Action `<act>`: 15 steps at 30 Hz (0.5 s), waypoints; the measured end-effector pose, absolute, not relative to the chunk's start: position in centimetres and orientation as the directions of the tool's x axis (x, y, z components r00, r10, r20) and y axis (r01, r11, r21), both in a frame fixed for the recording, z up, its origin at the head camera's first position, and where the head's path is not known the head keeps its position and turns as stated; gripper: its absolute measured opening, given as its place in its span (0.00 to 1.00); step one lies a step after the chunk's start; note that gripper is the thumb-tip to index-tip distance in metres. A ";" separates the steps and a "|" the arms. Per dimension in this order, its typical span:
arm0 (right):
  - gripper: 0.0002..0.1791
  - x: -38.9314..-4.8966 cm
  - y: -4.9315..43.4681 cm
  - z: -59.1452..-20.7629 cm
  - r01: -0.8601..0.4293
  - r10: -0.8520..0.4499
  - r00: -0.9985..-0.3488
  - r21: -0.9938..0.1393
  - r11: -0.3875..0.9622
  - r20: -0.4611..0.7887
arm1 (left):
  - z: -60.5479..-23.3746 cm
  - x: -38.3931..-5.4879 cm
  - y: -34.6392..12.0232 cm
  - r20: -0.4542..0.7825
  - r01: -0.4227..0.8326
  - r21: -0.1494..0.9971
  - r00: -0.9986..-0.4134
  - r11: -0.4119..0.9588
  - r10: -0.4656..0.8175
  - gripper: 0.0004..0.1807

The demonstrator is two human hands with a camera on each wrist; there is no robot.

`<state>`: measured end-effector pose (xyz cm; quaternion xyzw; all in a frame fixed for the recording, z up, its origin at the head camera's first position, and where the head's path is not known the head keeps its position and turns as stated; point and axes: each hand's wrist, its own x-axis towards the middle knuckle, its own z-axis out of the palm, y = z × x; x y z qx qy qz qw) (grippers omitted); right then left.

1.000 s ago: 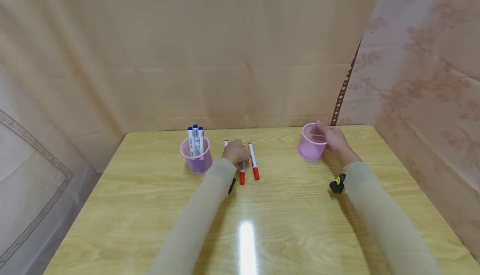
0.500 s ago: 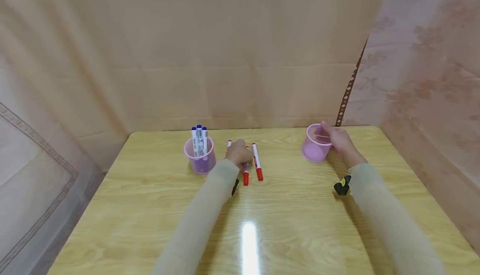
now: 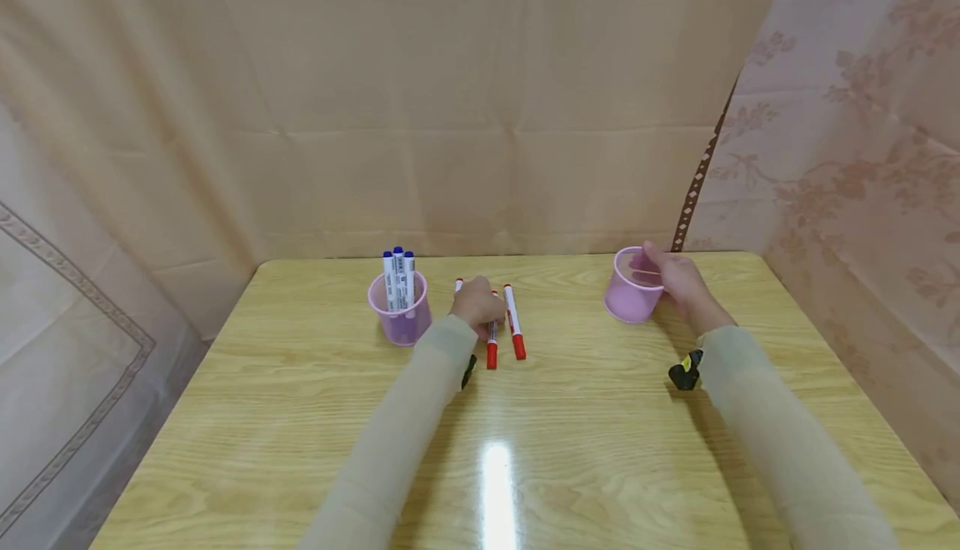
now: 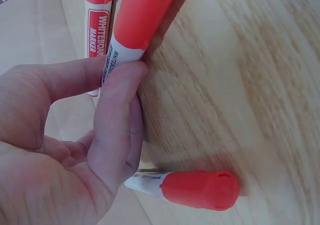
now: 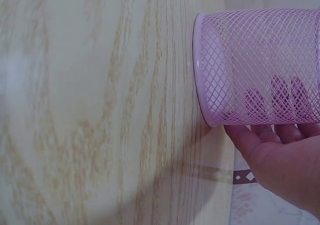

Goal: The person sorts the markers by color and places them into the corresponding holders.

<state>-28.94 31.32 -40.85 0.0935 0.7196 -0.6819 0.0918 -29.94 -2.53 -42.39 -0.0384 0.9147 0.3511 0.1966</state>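
My left hand [image 3: 477,304] pinches a red-capped whiteboard marker [image 4: 142,20] between thumb and fingers, low over the table. A second red marker [image 3: 514,322] lies just to its right. The third, leftmost red marker [image 4: 200,189] is mostly covered by the hand in the head view. At the right, my right hand [image 3: 681,285] holds a pink mesh pen cup [image 5: 260,60] by its side, thumb at the rim and fingers spread behind the mesh. This cup stands upright on the table, with no markers showing in it.
Left of the markers stands another pink mesh cup [image 3: 405,329], holding three blue-capped markers [image 3: 399,283]. The wood-grain table [image 3: 300,433] ends at the back against a beige curtain [image 3: 480,117]. A floral curtain [image 3: 862,158] hangs along the right.
The head view has shifted slightly, so everything appears a little further right than one second ago. Both hands keep their places at the marker and the cup.
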 end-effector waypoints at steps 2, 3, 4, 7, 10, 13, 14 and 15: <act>0.30 -28.9 31.3 -40.7 0.263 0.003 -0.965 -0.964 0.049 -0.263 | -42.5 -30.0 -2.6 -0.388 -0.213 0.628 -0.919 0.748 0.064 0.04; 0.30 -29.0 31.3 -40.8 0.266 0.003 -0.964 -0.963 0.050 -0.266 | -42.6 -30.1 -2.6 -0.390 -0.216 0.629 -0.919 0.747 0.063 0.04; 0.31 -29.1 31.4 -40.9 0.267 0.004 -0.964 -0.963 0.044 -0.267 | -42.6 -30.1 -2.7 -0.391 -0.219 0.631 -0.918 0.745 0.062 0.05; 0.31 -29.3 31.5 -41.2 0.267 0.005 -0.964 -0.962 0.051 -0.267 | -42.7 -30.1 -2.7 -0.390 -0.225 0.637 -0.919 0.737 0.057 0.06; 0.33 -29.4 31.6 -41.5 0.265 0.016 -0.964 -0.961 0.073 -0.265 | -42.6 -30.0 -2.6 -0.384 -0.226 0.641 -0.922 0.733 0.053 0.06; 0.36 -29.4 31.6 -41.6 0.263 0.017 -0.965 -0.957 0.121 -0.263 | -42.5 -29.9 -2.6 -0.381 -0.226 0.643 -0.923 0.732 0.050 0.06; 0.37 -29.4 31.5 -41.6 0.265 0.018 -0.964 -0.955 0.134 -0.265 | -42.5 -29.9 -2.6 -0.381 -0.226 0.643 -0.923 0.732 0.051 0.06; 0.38 -29.4 31.4 -41.6 0.265 0.016 -0.964 -0.953 0.147 -0.266 | -42.5 -29.8 -2.6 -0.381 -0.224 0.643 -0.923 0.732 0.052 0.06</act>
